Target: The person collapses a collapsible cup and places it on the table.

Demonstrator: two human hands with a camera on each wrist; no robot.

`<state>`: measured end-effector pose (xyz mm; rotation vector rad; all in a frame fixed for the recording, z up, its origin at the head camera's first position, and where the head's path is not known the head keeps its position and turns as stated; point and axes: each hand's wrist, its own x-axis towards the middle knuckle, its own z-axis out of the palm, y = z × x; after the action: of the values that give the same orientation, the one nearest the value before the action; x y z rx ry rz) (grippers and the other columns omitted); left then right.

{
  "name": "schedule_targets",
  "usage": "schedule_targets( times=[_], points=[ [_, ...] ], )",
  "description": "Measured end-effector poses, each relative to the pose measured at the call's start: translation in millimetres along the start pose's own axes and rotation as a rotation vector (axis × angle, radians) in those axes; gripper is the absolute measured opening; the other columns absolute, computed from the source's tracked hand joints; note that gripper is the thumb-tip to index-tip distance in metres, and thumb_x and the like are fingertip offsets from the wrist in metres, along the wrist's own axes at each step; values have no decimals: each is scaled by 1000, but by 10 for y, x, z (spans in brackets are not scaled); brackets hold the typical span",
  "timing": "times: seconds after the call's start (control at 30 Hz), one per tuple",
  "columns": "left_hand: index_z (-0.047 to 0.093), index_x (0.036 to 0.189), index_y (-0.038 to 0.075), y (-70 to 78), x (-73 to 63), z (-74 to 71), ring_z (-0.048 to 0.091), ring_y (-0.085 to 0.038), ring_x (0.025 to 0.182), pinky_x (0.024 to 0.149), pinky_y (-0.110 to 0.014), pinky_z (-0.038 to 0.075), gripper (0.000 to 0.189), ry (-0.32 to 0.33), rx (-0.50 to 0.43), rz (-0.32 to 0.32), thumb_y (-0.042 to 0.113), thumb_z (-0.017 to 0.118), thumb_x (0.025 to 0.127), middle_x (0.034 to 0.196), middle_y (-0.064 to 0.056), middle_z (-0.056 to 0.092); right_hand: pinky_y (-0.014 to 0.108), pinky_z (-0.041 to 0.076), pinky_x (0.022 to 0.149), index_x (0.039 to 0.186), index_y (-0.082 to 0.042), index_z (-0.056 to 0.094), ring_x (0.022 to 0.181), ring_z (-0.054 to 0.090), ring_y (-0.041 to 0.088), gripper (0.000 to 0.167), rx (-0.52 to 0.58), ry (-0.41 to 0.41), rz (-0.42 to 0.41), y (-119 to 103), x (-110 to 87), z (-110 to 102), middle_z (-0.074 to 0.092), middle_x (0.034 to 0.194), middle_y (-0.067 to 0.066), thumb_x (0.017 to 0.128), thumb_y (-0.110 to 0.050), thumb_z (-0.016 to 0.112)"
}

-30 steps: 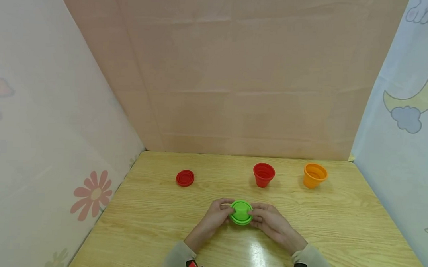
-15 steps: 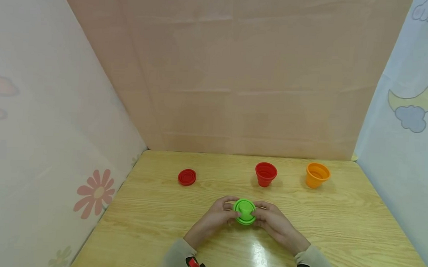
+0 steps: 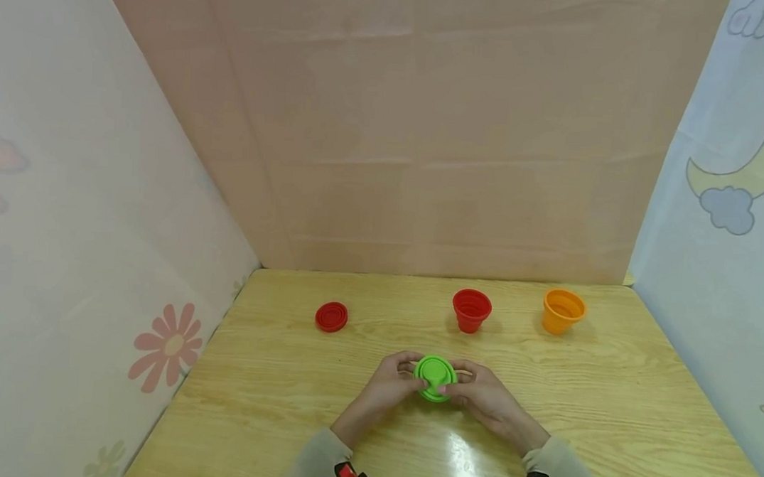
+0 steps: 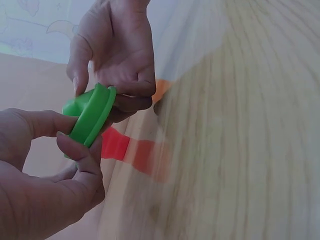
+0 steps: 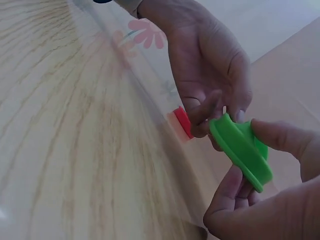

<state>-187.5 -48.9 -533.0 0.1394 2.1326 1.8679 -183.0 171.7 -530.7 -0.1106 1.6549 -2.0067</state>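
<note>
Both hands hold a green collapsible cup point(image 3: 436, 370), folded nearly flat, its round middle facing up. My left hand point(image 3: 390, 382) pinches its left side, thumb on the middle part and fingers beneath the rim. On the other side my right hand point(image 3: 487, 398) grips it the same way, thumb pressing near the front edge. In the left wrist view the green cup point(image 4: 91, 116) is tilted, its middle bulging out past the rim. The right wrist view shows the cup's rim point(image 5: 235, 155) bent, above the wooden table point(image 5: 90, 150).
Behind the hands a red cup point(image 3: 471, 311) stands expanded, with an orange cup point(image 3: 562, 312) also expanded to its right. At the back left lies a flattened red cup point(image 3: 331, 317). A brown backdrop point(image 3: 436, 162) rises at the table's far edge.
Both thumbs have shifted from the cup's sides toward the front of its middle part, and the middle looks more bent in. The other cups stay in place.
</note>
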Motion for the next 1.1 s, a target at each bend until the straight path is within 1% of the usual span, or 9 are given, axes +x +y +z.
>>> schedule_targets(
  times=[0.13,0.23,0.33,0.5,0.63,0.77,1.0,1.1],
  points=[
    [64,134,1,16,-35,31,66,-13,85,71,-19,56,47,5,32,6,0,76,88,106,-12,75,23,60,88,144,14,38,101,69,11,64,-11,61,-4,9,6,46,70,114,5,90,3,70],
    [63,136,2,34,-55,50,67,-12,83,70,-20,55,48,2,24,5,1,76,90,103,-11,77,23,60,87,144,14,38,100,68,11,63,-25,117,3,-14,2,80,70,112,6,89,3,68],
    [61,138,3,47,-70,52,65,-12,83,70,-20,54,51,-6,7,-5,3,77,89,104,-10,77,23,60,85,144,13,39,98,67,12,62,-39,153,5,-37,-3,100,70,109,7,90,4,67],
    [60,140,4,39,-74,35,67,-12,89,76,-22,57,55,-37,-59,-30,3,79,88,111,-12,77,25,61,85,145,12,39,98,67,12,61,-45,170,13,-58,-2,110,69,108,7,91,4,67],
    [60,140,2,16,-62,28,70,-13,94,82,-24,59,56,-55,-105,-26,3,80,88,117,-14,77,26,61,85,145,12,39,98,67,13,61,-61,173,9,-61,-2,114,69,109,7,91,3,68],
    [59,141,2,-3,-49,27,71,-14,97,84,-24,60,59,-60,-135,-35,2,81,87,118,-14,77,26,61,84,145,12,39,97,66,13,62,-80,177,5,-53,-6,122,68,107,7,90,4,68],
    [62,138,4,-28,-28,44,74,-16,101,85,-26,61,58,-37,-200,-74,-4,81,84,118,-16,78,26,60,82,143,11,41,96,66,14,60,-110,194,4,-37,-16,125,67,106,8,89,4,69],
    [63,137,5,-29,-21,60,74,-17,103,86,-27,61,58,-20,-205,-78,-5,81,83,118,-16,79,26,60,83,143,10,41,96,66,14,61,-112,192,1,-24,-20,112,68,107,8,90,3,70]
  ],
)
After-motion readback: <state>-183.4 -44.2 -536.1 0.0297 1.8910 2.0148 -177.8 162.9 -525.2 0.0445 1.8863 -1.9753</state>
